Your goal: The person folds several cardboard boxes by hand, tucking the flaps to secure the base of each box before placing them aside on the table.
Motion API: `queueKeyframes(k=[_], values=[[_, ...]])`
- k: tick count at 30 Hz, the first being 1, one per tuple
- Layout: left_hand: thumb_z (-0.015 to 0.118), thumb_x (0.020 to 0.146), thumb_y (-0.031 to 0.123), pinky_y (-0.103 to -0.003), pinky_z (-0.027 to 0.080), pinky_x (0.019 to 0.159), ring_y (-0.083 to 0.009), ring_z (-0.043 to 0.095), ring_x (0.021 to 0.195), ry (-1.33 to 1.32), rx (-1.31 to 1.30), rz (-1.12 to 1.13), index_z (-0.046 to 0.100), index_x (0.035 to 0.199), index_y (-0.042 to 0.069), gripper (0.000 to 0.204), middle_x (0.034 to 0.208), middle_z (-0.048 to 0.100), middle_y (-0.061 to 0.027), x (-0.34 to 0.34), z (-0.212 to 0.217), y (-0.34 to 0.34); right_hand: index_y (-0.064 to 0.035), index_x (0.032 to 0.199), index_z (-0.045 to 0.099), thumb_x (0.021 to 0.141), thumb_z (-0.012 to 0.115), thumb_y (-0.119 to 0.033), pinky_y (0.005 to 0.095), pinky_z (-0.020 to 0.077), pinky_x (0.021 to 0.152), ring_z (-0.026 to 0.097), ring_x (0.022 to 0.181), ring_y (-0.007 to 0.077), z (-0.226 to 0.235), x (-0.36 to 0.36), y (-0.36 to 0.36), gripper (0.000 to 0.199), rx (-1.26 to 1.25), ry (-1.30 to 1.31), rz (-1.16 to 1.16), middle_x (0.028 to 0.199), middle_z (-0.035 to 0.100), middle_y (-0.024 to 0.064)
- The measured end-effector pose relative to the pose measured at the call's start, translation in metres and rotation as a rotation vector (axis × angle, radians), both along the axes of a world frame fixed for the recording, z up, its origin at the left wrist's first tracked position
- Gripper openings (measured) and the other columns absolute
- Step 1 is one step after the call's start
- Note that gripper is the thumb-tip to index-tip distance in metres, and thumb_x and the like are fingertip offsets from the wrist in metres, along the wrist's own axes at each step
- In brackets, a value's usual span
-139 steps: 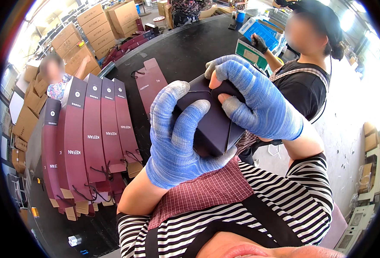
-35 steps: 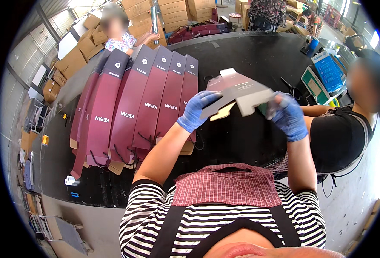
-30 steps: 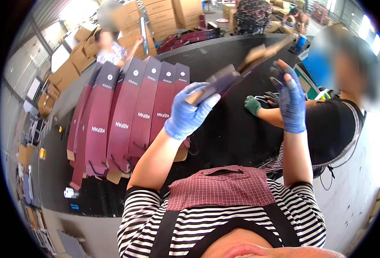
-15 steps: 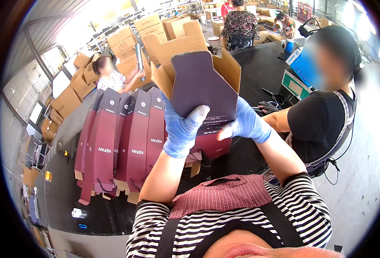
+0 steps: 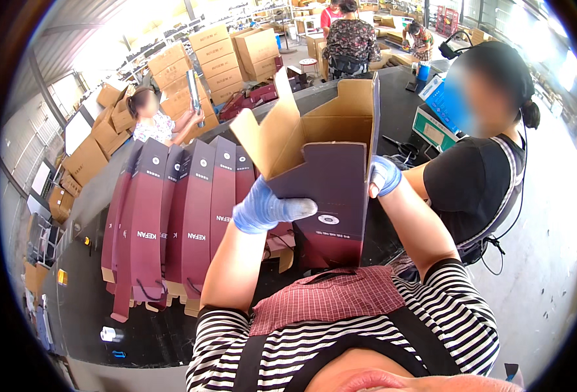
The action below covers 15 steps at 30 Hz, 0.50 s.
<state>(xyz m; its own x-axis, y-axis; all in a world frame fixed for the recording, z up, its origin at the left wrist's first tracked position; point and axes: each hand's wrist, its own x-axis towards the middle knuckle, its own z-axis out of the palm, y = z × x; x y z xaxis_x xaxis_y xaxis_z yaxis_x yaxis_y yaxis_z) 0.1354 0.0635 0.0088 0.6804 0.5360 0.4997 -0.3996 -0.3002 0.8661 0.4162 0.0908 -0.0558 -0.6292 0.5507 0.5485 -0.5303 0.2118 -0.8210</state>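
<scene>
A tall cardboard box [image 5: 327, 179], dark purple above and maroon below with a bare brown inside, stands in front of me with its top flaps spread. My left hand [image 5: 269, 208], in a blue knitted glove, grips its left side, thumb lying across the near panel and fingers hidden behind. On the right side, my right hand [image 5: 385, 176], gloved the same way, is closed against the box wall; most of its fingers are out of sight. Just left of my left wrist lean several flattened maroon boxes [image 5: 200, 222] with dark cord handles.
Beneath everything is a black table [image 5: 79, 313] with a white roll [image 5: 111, 334]. Close on the right sits a person in black [image 5: 474, 173], near scissors [image 5: 402, 145] and a green box [image 5: 434, 129]. Another person [image 5: 154, 121] stands beyond the flattened boxes. Stacked brown cartons [image 5: 216, 62] stand farther back.
The box has turned, so a different panel now faces me, and its flaps have swung into new positions. My right hand has moved from the near panel to the right side.
</scene>
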Motion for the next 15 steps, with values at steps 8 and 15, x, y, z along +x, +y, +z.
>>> queueKeyframes(k=[8,15], values=[[0.091,0.077,0.014,-0.037,0.052,0.101,-0.02,0.062,0.121,0.105,0.066,0.267,0.044,0.148,0.003,0.085,0.131,0.064,-0.0099,0.01,0.013,-0.03,0.0016,0.159,0.034,0.087,0.08,-0.05,0.0403,0.0367,0.117,0.05,0.139,0.0242,0.098,-0.016,-0.071,0.1,0.126,-0.021,-0.552,0.153,0.05,0.0158],[0.093,0.075,0.018,-0.041,0.046,0.112,-0.0264,0.048,0.139,0.033,0.063,0.207,-0.004,0.166,0.011,0.133,0.157,0.039,-0.0157,0.037,0.01,-0.04,0.0006,0.153,0.045,0.093,0.072,-0.031,0.0342,0.0364,0.116,0.053,0.133,0.0179,0.158,-0.018,-0.118,0.073,0.345,-0.034,-1.009,0.146,0.056,0.0129]])
